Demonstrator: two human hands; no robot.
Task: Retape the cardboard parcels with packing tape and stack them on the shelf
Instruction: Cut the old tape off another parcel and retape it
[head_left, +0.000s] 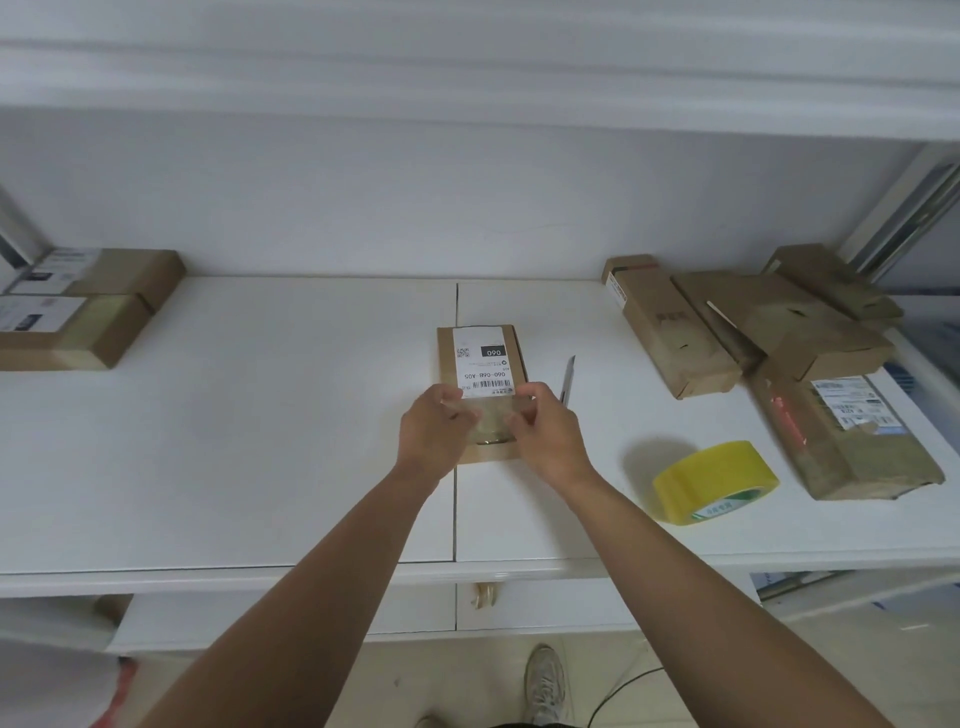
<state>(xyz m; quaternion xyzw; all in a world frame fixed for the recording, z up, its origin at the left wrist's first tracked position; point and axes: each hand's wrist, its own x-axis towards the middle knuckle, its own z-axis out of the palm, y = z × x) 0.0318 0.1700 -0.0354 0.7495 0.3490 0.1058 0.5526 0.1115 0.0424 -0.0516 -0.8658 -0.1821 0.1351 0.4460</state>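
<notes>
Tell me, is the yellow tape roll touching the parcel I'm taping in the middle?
Apart. The head view shows bare white tabletop between the yellow tape roll and the middle parcel, which both hands hold a clear tape strip over.

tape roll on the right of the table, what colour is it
Yellow, with a white and green printed core label; the tape roll shows clearly in the head view, lying right of the hands.

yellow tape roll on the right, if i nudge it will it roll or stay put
The yellow tape roll seems to lie tilted, partly on its flat side on the white table, so a nudge would probably slide or wobble it. Tipped onto its rim, it could roll. It looks hollow, so likely light.
</notes>
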